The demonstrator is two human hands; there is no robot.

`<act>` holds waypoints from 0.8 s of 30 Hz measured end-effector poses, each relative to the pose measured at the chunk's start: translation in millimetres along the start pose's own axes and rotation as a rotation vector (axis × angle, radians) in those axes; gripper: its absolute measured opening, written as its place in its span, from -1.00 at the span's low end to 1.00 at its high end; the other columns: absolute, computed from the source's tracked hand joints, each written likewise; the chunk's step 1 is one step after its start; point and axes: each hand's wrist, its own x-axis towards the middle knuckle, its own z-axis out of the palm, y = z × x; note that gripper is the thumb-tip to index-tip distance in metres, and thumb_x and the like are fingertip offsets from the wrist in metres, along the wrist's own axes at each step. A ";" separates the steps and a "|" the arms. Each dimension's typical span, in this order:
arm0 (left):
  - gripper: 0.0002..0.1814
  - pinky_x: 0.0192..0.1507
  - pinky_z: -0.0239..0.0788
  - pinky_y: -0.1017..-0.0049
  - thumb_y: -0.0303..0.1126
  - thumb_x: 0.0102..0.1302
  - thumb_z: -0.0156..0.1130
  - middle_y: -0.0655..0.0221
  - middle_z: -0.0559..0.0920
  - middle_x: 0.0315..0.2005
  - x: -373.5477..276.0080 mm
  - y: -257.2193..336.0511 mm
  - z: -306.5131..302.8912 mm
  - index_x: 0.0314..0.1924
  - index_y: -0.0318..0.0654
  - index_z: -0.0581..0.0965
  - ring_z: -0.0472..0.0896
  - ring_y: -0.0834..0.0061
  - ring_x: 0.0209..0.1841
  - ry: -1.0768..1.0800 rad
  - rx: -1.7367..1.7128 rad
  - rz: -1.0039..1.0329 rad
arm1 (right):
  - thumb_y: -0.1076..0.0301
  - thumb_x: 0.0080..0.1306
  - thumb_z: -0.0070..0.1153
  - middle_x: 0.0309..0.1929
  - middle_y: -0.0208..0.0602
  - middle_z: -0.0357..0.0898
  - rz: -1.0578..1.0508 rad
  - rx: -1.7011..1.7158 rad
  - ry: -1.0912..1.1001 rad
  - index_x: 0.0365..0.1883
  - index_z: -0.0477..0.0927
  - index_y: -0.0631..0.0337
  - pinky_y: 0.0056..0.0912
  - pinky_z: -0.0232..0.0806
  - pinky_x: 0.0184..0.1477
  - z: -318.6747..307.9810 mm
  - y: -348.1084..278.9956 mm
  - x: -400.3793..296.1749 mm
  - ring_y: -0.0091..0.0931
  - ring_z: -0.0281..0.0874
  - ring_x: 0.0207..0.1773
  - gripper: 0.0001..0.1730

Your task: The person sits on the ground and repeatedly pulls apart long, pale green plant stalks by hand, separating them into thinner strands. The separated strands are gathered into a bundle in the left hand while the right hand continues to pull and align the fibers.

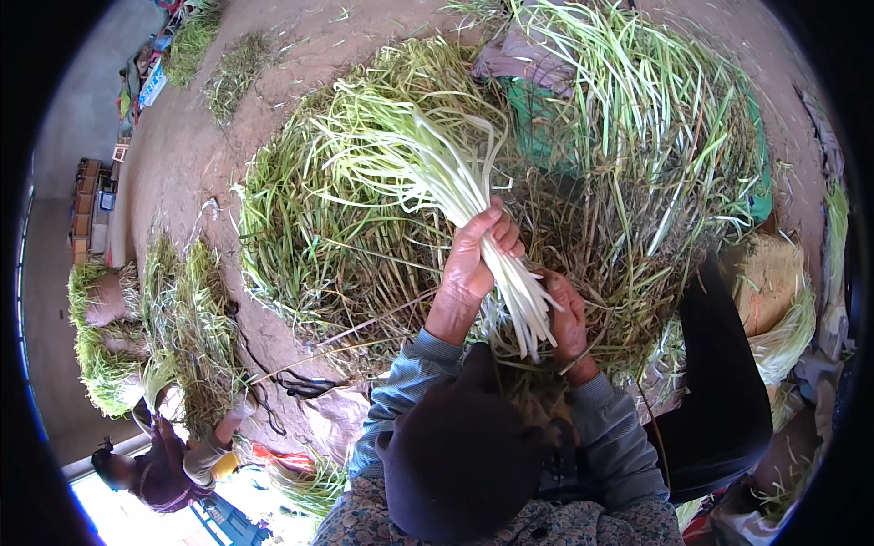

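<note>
My left hand grips a bunch of long, pale-green leafy stalks, which look like garlic chives. Its leaves fan out to the upper left, and the white stalk ends point down towards my lap. Beside those ends is my right hand, its fingers curled close to them. Whether it pinches a stalk is hidden. Beneath the bunch lies a large heap of green and brown, partly withered greens. More greens are piled at the upper right, over green sheeting.
At the lower left another person handles greens beside a long heap. Black cord lies on the earthen floor. A yellowish block stands at the right, near my dark-trousered knee. Brown crates stand by the wall.
</note>
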 end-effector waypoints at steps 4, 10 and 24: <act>-0.74 -0.60 0.20 0.61 -0.33 0.12 0.18 0.60 0.26 -0.71 -1.7 18.6 15.5 -0.20 -0.18 0.40 0.25 0.69 -0.67 0.024 0.159 0.017 | 0.17 0.31 -0.10 -0.48 -0.40 0.47 0.131 -0.106 -0.144 -0.17 0.45 0.30 -0.53 0.31 -0.46 -39.5 -7.6 10.3 -0.58 0.44 -0.48 -0.65; -0.66 -0.67 0.16 0.74 -0.37 0.21 0.08 0.63 0.31 -0.72 7.4 119.0 137.3 0.00 -0.24 0.35 0.25 0.79 -0.70 -0.387 0.264 0.201 | 0.21 0.15 0.01 -0.44 -0.07 0.49 -0.060 -1.062 -0.381 -0.22 0.47 0.20 -0.20 0.31 -0.38 -146.5 0.2 -45.4 -0.26 0.52 -0.39 -0.71; -0.38 -0.62 0.27 0.56 -0.30 0.05 0.18 0.60 0.24 -0.76 -7.0 -3.2 3.5 0.10 -0.40 0.24 0.26 0.67 -0.71 0.184 0.297 -0.120 | 0.34 0.23 -0.02 -0.55 -0.14 0.54 -0.388 -1.115 0.119 -0.35 0.53 0.24 -0.40 0.31 -0.57 -102.7 -78.0 81.3 -0.40 0.48 -0.61 -0.84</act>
